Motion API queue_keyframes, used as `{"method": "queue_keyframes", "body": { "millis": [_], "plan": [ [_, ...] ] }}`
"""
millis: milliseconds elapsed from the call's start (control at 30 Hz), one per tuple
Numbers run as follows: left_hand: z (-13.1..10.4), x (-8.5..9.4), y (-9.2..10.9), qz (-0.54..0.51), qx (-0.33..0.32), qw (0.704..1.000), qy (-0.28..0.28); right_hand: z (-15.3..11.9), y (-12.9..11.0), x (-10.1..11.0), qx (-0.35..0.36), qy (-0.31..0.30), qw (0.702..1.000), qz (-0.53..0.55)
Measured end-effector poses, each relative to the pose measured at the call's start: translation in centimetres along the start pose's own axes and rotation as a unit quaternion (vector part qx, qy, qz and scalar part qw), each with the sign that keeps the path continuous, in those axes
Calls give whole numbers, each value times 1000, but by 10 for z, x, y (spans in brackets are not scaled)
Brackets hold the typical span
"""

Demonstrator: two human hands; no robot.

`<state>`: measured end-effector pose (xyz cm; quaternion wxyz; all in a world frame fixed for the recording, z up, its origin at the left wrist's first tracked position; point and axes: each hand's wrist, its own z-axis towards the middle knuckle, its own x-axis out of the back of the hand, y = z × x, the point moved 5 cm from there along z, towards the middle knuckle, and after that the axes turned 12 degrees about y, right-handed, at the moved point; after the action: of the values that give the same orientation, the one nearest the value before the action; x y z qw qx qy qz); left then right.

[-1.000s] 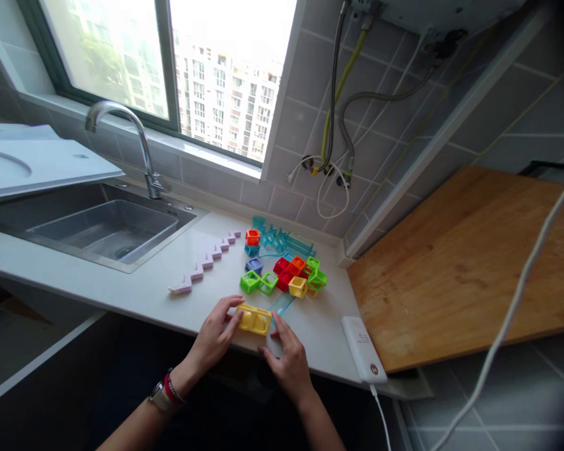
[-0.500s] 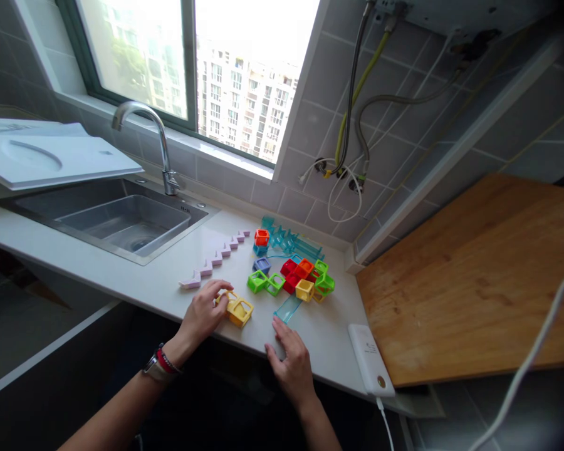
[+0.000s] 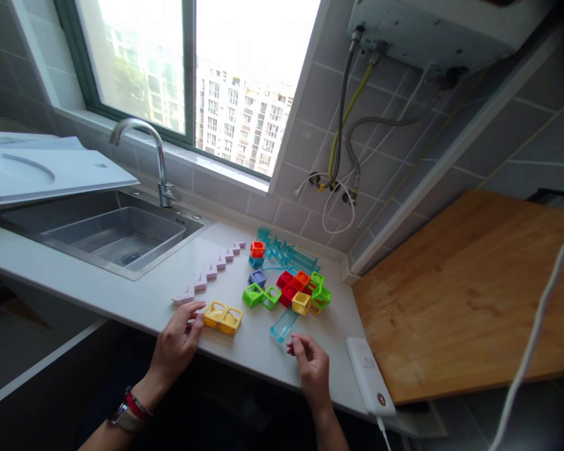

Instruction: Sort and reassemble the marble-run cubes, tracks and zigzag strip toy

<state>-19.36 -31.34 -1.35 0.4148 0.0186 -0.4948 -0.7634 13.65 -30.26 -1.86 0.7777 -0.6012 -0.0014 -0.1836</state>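
Sitting left of 2 yellow cubes (image 3: 222, 317), the sink (image 3: 195, 227) holds 1 tub (image 3: 153, 222).

And daylight floods the window (image 3: 188, 69), upper left; grey tiles (image 3: 305, 134) right of it, pale tabletop (image 3: 136, 302) below, steel sink (image 3: 134, 274) centre left!

Bare forearms (image 3: 334, 433), on the left wrist (image 3: 151, 389) a watch (image 3: 126, 418) with a broad pale strap and silvery case edge, beside it a red band (image 3: 137, 406), then a thin dark bracelet (image 3: 145, 411) nearest the left hand (image 3: 176, 341), right hand (image 3: 313, 366) unadorned
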Motion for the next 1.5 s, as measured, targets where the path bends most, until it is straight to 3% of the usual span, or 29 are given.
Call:
{"method": "queue_keyframes", "body": {
  "millis": [100,200,300,400,533,600,700,800,900,1000,1167,1333,1500],
  "plan": [
    [-6,0,-2,13,-12,999,33,37,4,12,-3,49,999,-22],
    [-8,-4,2,49,-8,998,41,63,0,13,58,94,992,-61],
    [-9,-8,4,71,-13,997,39,68,1,10,115,143,980,-80],
    [-10,-6,11,47,-41,997,42,63,10,10,125,173,973,-89],
    [-13,-2,50,63,-101,992,46,62,17,11,107,166,977,-84],
    [-16,-10,82,74,-126,989,13,64,20,11,86,153,982,-75],
    [-28,-45,129,45,-160,974,-153,68,29,12,43,158,985,-50],
    [-35,-84,158,28,-157,941,-300,71,38,11,15,165,986,-16],
    [-22,-113,174,79,-187,934,-295,74,41,8,0,164,986,21],
    [-5,-137,178,136,-189,927,-293,75,42,7,-19,167,984,64],
    [7,-169,163,226,-209,893,-329,76,42,5,-22,180,979,95],
    [21,-188,147,278,-244,856,-361,79,40,3,-8,194,977,84],
    [28,-200,152,275,-266,849,-364,79,35,8,-7,216,974,63]
  ]
}}
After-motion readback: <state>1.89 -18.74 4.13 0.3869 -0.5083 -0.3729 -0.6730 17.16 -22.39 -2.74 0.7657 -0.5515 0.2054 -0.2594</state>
